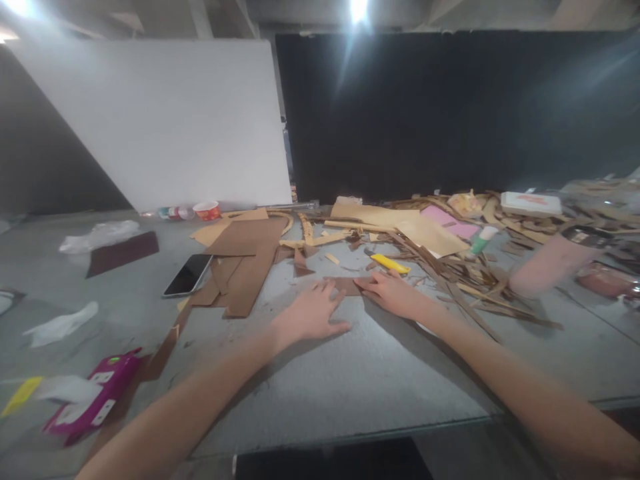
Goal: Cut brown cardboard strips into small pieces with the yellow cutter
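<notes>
A small strip of brown leather-like sheet (pixel 346 287) lies flat on the grey table (pixel 320 387) in front of me. My left hand (pixel 313 313) rests on its left end, palm down with the fingers spread. On the strip's right end lie the fingertips of my right hand (pixel 393 293), fingers stretched out and pressing down. Just beyond my right hand is a yellow utility knife (pixel 390 263). Larger brown sheets (pixel 255 273) are stacked to the left of my left hand. Whether the material is leather or card, I cannot tell.
Brown scraps (pixel 450 267) are heaped on the right, beside a pink tumbler (pixel 555 263) and a green-and-white tube (pixel 483 240). On the left are a phone (pixel 188 275), a purple tissue pack (pixel 113 383), a dark sheet (pixel 124 253) and crumpled plastic (pixel 100 237). A red cup (pixel 207 211) stands behind.
</notes>
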Motion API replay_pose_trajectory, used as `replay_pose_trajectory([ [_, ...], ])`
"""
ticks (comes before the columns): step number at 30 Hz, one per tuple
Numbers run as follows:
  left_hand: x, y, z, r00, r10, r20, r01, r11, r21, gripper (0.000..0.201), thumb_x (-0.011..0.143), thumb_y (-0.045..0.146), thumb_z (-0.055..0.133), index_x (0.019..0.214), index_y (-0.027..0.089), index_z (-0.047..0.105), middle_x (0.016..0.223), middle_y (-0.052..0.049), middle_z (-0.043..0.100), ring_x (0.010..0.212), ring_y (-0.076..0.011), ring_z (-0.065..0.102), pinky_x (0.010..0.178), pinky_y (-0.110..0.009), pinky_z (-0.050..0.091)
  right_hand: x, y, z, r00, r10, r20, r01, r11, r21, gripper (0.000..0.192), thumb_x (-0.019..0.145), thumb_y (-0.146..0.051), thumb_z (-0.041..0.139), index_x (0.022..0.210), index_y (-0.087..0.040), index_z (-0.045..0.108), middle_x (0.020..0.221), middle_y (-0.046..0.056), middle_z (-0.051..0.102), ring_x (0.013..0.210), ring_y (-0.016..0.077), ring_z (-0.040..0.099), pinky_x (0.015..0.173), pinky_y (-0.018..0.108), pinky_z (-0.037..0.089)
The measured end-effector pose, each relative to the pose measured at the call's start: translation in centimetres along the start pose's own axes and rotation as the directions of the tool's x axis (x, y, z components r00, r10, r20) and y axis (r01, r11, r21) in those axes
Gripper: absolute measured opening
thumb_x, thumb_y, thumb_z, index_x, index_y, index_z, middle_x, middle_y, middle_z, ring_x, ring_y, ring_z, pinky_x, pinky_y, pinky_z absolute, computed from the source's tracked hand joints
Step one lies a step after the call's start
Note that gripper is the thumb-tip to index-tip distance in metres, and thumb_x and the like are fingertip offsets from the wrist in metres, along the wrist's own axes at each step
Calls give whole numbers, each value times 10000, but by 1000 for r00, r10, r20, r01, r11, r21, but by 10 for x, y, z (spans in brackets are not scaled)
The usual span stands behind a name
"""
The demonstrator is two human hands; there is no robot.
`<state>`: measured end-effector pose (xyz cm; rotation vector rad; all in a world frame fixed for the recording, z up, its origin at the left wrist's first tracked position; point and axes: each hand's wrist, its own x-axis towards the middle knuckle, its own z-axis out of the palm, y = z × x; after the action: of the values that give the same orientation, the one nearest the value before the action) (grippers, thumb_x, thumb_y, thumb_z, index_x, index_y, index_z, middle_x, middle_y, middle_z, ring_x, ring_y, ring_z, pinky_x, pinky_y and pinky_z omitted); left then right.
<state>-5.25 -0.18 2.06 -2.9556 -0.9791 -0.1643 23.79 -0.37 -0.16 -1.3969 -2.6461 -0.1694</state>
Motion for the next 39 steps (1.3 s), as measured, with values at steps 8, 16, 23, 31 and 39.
replay_pose_trajectory([
  [8,-1,-5,-6,1000,21,-17,-23,996,-88,608,1072,637,519,1524,261,677,1519,-163,619,1367,-384,618,1137,-516,494,0,4,-2,999,-22,-30,23,999,38,464,1153,-374,456,1547,-254,668,1036,101,649,961,253,609,977,409,413],
  [16,6,16,19,995,-80,-57,81,997,5,785,1039,717,528,1588,161,608,1511,-223,627,1479,-441,510,1280,-606,332,-5,34,1,892,395,-221,-431,890,-148,520,1095,-382,515,1577,-202,586,1378,244,602,1295,439,494,1084,603,331],
  [23,8,14,30,990,-88,-114,88,996,-5,746,1093,642,421,1621,129,543,1499,-216,648,1475,-399,521,1312,-588,291,-5,60,15,890,438,-125,-455,871,-186,487,1133,-284,366,1562,-231,591,1250,189,665,1187,358,579,1047,549,356],
  [31,7,8,25,988,-93,-123,91,996,-23,642,1094,565,475,1544,129,615,1394,-199,647,1392,-383,540,1216,-536,440,-13,29,-6,851,484,-203,-523,815,-251,601,1054,-140,374,1651,-163,441,1134,230,639,986,363,632,928,504,402],
  [39,8,-2,18,986,-68,-152,55,995,-83,492,1091,370,486,1503,150,643,1405,-185,642,1408,-342,533,1179,-489,493,-22,-37,-11,958,288,-8,-286,944,-165,705,995,-37,348,1685,-184,350,1094,197,687,804,298,685,767,395,420],
])
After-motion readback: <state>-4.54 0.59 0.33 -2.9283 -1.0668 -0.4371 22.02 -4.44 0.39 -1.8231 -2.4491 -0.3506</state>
